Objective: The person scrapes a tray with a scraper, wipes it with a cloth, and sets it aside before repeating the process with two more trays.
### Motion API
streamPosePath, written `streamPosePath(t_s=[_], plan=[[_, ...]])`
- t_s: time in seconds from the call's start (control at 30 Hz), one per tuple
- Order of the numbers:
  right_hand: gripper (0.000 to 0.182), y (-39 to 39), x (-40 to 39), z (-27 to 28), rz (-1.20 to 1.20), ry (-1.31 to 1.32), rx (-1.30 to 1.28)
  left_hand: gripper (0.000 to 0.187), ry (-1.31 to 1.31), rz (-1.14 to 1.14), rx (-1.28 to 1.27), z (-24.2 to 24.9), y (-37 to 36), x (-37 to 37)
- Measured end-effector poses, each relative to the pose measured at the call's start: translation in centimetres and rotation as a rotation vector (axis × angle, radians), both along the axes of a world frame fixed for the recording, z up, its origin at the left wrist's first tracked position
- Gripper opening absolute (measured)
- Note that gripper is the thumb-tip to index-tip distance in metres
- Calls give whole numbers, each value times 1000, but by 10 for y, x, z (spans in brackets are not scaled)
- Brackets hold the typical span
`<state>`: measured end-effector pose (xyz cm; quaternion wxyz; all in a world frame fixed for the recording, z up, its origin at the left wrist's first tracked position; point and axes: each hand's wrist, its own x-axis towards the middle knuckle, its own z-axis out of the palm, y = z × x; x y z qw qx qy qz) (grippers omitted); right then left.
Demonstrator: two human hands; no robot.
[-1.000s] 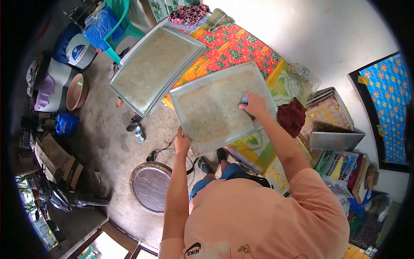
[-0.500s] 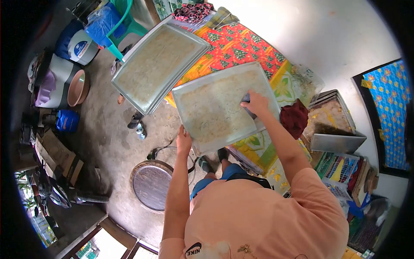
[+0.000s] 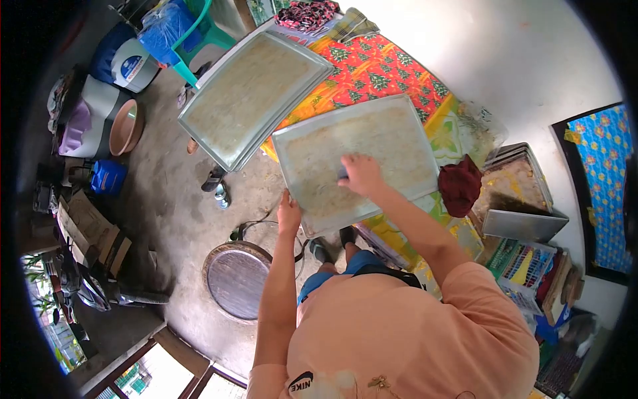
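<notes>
A large metal tray (image 3: pixel 399 133) with a worn, brownish surface lies tilted on a table with a patterned cloth. My right hand (image 3: pixel 363 174) presses a small dark pad (image 3: pixel 343 173) onto the tray's middle, fingers closed round it. At the tray's lower left corner, my left hand (image 3: pixel 288 211) grips the edge. Beside it, up and to the left, rests a stack of similar trays (image 3: pixel 252 93). A dark red cloth (image 3: pixel 460 186) lies bunched at the tray's right side.
A round stool (image 3: pixel 239 280) stands on the floor below the tray. More trays (image 3: pixel 515 179) and a crate (image 3: pixel 525 266) are at the right. A green chair (image 3: pixel 209 36), a pink basin (image 3: pixel 126 128) and a blue container (image 3: pixel 107 177) are at the left.
My right hand has moved left across the tray with the dark pad, from its right part to its middle. My left hand still holds the corner.
</notes>
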<state>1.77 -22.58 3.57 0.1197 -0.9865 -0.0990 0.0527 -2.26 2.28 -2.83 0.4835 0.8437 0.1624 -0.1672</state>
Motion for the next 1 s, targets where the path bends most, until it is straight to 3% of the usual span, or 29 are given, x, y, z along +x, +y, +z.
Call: streamPosePath(t_s=[0.07, 0.17, 0.27, 0.37, 0.47, 0.57, 0.67, 0.77, 0.87, 1.0], plan=[[55, 11, -9, -3, 185, -30, -20, 51, 24, 7, 35, 9, -3, 1], [55, 4, 7, -10, 14, -92, 8, 51, 6, 3, 13, 2, -1, 1], [60, 8, 9, 4, 36, 11, -4, 51, 38, 28, 8, 7, -3, 1], [59, 17, -14, -2, 300, -51, -22, 51, 65, 58, -34, 1, -2, 1], [59, 9, -2, -3, 54, 3, 31, 50, -5, 1, 48, 5, -3, -1], [60, 10, -3, -1, 79, -36, 26, 49, -54, 9, 51, -1, -2, -2], [59, 19, -27, -3, 293, 100, 12, 48, 1, 20, 47, 10, -5, 0], [59, 12, -29, -3, 124, 146, 95, 47, -25, 32, 13, -1, -3, -2], [57, 1, -22, -1, 25, -5, 34, 47, -21, 17, 14, -4, -1, -1], [53, 22, -29, -2, 248, 41, 22, 48, -12, 18, 73, 9, -7, -2]])
